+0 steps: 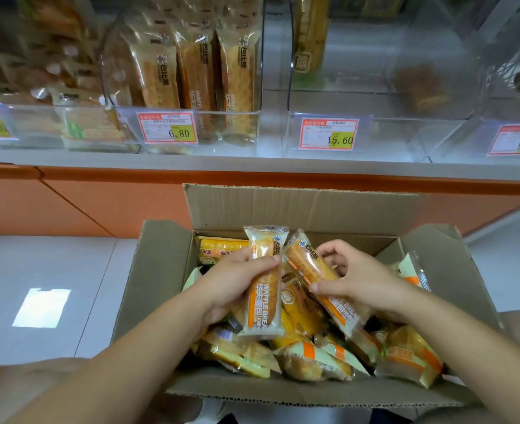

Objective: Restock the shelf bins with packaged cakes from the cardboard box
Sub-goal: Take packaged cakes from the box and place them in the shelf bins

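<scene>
The shelf [252, 169] stands above and beyond the cardboard box [298, 206], so every packet has to travel up and forward. The likeliest error is a wrong destination. The waffle-bread bin [237, 133] behind the 6.80 price tag [167, 128] already holds upright packets of the same print. The neighbouring bin [405, 133] to its right looks almost bare and invites a misplaced cake.

That stocked bin also looks close to full across its width. Forcing two more in at once could buckle the wrappers or tip the standing ones.

The box holds a mixed heap [313, 359] of several cake kinds, so another sort could ride up with the intended one.

The right-hand packet [309, 267] is tilted, and its lower end appears to sit among the heap. It is held by a thumb-and-fingertip pinch on slick film, so a quick lift may let it slip or drag a neighbour out.

The left-hand packet [263, 301], marked WAFFLE BREAD, stands nearly upright above the box. The left hand [234, 280] is wrapped round its left edge, with the thumb across the front.

The right hand [359, 276] pinches its packet near the upper half. The two packets almost touch at their tops, over the middle of the box and well below the bins.
</scene>
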The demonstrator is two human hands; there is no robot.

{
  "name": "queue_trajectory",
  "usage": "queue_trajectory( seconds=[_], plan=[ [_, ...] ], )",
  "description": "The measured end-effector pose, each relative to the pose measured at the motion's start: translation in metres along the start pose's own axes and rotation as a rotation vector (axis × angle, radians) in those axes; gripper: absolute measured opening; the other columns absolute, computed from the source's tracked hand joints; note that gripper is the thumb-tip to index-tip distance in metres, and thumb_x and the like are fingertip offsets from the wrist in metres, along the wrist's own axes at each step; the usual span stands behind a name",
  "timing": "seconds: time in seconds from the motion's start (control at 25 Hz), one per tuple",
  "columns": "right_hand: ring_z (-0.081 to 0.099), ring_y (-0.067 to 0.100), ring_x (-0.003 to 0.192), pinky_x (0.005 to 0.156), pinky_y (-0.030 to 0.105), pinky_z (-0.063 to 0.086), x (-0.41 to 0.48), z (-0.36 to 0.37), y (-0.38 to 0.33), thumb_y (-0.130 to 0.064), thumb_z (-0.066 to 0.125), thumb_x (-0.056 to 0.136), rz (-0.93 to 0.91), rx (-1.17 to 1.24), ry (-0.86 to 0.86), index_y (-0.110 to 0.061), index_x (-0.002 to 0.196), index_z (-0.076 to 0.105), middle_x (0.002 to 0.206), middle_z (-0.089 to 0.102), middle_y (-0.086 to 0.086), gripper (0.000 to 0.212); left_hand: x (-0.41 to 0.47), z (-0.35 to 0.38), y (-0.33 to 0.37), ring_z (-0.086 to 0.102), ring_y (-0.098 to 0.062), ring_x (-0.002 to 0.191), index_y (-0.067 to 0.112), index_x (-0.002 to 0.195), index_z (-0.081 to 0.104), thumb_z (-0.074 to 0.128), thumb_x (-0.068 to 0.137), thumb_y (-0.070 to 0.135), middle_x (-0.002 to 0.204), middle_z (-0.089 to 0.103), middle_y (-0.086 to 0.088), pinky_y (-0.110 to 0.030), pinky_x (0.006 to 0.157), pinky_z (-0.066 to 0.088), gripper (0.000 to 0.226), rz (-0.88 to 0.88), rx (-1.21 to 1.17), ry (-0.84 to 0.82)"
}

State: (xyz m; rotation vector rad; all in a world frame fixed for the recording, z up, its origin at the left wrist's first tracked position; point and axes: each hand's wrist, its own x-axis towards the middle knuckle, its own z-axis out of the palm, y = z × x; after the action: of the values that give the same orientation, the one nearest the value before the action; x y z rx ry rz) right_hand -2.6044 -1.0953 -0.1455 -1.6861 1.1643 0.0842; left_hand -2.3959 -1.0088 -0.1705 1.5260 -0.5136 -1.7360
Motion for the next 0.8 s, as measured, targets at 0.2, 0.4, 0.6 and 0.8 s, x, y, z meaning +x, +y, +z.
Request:
queue_trajectory(
  seconds=[0.2,0.4,0.6,0.8],
  plan=[
    [0.07,0.005,0.086,0.078,0.026,0.053,0.008,0.01,-0.018,-0.037,0.072,0.083,-0.051,0.239,0.038,-0.038,0.132,0.04,0.099,0.071,-0.008,0.059,-0.008,-0.004,0.013,0.07,-0.028,0.099,0.016,0.12,0.062,0.066,0.09,0.028,0.106,0.074,-0.012,-0.044,0.089,0.055,0.032,0.08,-0.077,0.006],
    [0.065,0.014,0.083,0.066,0.029,0.05,0.019,0.004,-0.063,-0.02,0.07,0.086,-0.2,0.252,0.092,-0.034,0.13,0.048,0.096,0.069,0.003,0.051,-0.032,-0.023,0.055,0.07,-0.028,0.099,0.018,0.122,0.063,0.067,0.09,0.027,0.11,0.073,-0.013,-0.05,0.096,0.052,0.034,0.225,-0.022,0.0],
    [0.067,0.012,0.1,0.088,0.036,0.052,0.006,-0.045,-0.169,-0.04,0.078,0.073,-0.547,0.24,0.265,-0.042,0.117,0.056,0.108,0.07,-0.006,0.05,-0.081,-0.059,0.135,0.072,-0.023,0.099,0.014,0.118,0.06,0.067,0.085,0.029,0.108,0.074,-0.006,-0.044,0.089,0.055,0.038,0.5,0.052,0.123],
    [0.065,0.004,0.103,0.093,0.032,0.05,0.028,-0.068,-0.263,-0.01,0.068,0.087,-0.801,0.199,0.469,-0.028,0.118,0.047,0.107,0.071,-0.007,0.042,-0.101,-0.106,0.171,0.073,-0.011,0.08,0.018,0.103,0.062,0.065,0.089,0.025,0.088,0.076,0.002,-0.029,0.07,0.058,0.016,0.728,-0.008,0.384]
  ],
)
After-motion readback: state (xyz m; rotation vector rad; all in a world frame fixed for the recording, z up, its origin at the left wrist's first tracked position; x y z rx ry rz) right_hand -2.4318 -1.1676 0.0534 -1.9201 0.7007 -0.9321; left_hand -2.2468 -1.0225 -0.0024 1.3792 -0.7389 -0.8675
